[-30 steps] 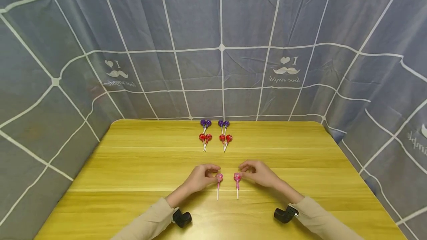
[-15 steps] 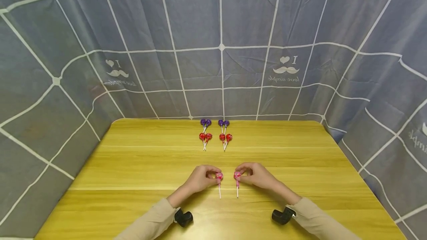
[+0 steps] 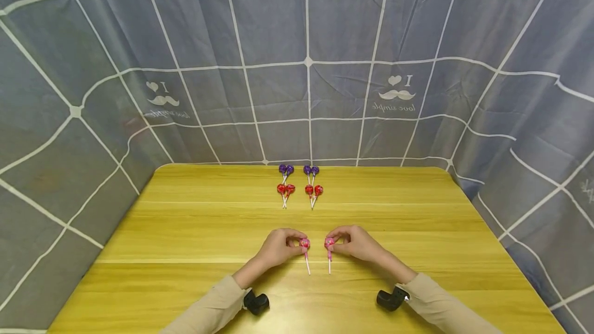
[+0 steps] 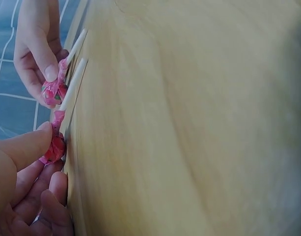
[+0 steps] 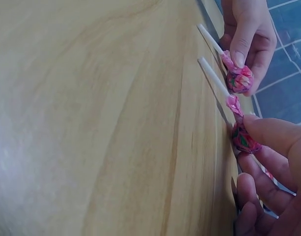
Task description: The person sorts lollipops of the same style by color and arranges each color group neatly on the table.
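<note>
My left hand (image 3: 280,246) pinches a pink-wrapped lollipop (image 3: 304,243) by its head between thumb and fingers. Opposite it, my right hand (image 3: 356,244) pinches a second pink lollipop (image 3: 329,241) the same way. Both white sticks point toward me, with a small gap between the two candies. In the left wrist view, the thumb presses on the wrapper of the nearer pink lollipop (image 4: 55,147). The right wrist view shows the other pink lollipop (image 5: 245,139) under the right thumb, its stick close to the tabletop.
Farther back on the wooden table (image 3: 195,220) lie two pairs of red lollipops (image 3: 285,189) (image 3: 314,190) with crossed or touching sticks. Behind them, near the far edge, are two pairs of purple lollipops (image 3: 286,169) (image 3: 311,170). A grey gridded curtain (image 3: 278,92) surrounds the table.
Both hands have closed their fingers on the pink lollipops, the right hand moving slightly left. The left lollipop's stick has swung its lower end to the right.
</note>
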### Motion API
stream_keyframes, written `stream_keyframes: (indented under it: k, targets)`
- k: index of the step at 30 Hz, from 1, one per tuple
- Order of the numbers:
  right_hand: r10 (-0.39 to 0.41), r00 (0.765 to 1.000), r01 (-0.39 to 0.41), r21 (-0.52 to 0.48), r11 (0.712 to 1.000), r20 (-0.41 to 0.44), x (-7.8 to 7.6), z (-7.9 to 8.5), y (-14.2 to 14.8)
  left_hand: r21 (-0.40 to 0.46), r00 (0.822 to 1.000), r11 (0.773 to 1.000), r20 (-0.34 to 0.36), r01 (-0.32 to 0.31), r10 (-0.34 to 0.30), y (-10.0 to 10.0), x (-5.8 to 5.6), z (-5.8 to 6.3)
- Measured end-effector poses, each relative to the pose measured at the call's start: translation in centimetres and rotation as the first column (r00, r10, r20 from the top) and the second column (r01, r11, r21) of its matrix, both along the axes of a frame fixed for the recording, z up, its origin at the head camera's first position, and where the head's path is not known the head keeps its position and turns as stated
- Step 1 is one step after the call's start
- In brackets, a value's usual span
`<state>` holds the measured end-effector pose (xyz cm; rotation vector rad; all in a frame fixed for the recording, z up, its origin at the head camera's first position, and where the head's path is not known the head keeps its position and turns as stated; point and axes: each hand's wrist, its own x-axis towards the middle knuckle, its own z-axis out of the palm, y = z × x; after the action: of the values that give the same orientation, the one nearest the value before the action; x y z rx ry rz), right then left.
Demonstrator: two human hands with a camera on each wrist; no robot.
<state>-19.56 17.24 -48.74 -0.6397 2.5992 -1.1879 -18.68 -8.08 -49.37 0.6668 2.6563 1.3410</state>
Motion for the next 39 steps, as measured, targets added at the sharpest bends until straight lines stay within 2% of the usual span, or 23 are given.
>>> stream_keyframes:
  k: [5, 8, 12, 15, 23, 32, 39]
  targets:
    - [0.002, 1.000, -0.002, 0.001, 1.000, -0.016, 0.0, 0.0, 0.0, 0.037, 0.998, 0.999, -0.066, 0.016, -0.013, -0.2, 0.2, 0.1]
    - [0.009, 0.999, -0.009, -0.002, 1.000, -0.035, 0.0, 0.0, 0.0, 0.046, 0.997, 0.999, -0.082, 0.018, -0.015, -0.2, 0.2, 0.1]
    - [0.002, 1.000, -0.003, -0.002, 1.000, -0.021, -0.2, 0.1, 0.0, 0.031, 1.000, 0.999, -0.015, -0.014, 0.015, 0.0, 0.1, 0.1]
    - [-0.013, 1.000, 0.013, 0.004, 1.000, 0.000, -0.4, 0.3, 0.0, 0.017, 1.000, 0.999, 0.010, -0.029, 0.029, 0.1, -0.2, 0.1]
    - [-0.013, 1.000, 0.012, 0.030, 0.999, 0.007, -0.9, 0.6, -0.3, 0.026, 0.999, 0.999, 0.010, -0.033, 0.032, 0.0, -0.3, 0.4]
    - [-0.003, 1.000, 0.003, 0.014, 1.000, 0.027, -0.8, 0.4, -0.4, 0.056, 0.997, 0.997, 0.051, -0.055, 0.052, -0.1, 0.0, -0.2]
    - [-0.024, 0.999, 0.024, -0.018, 1.000, 0.038, -1.1, 0.4, -0.6, 0.132, 0.996, 0.990, 0.071, -0.055, 0.046, -0.4, 0.3, -0.2]
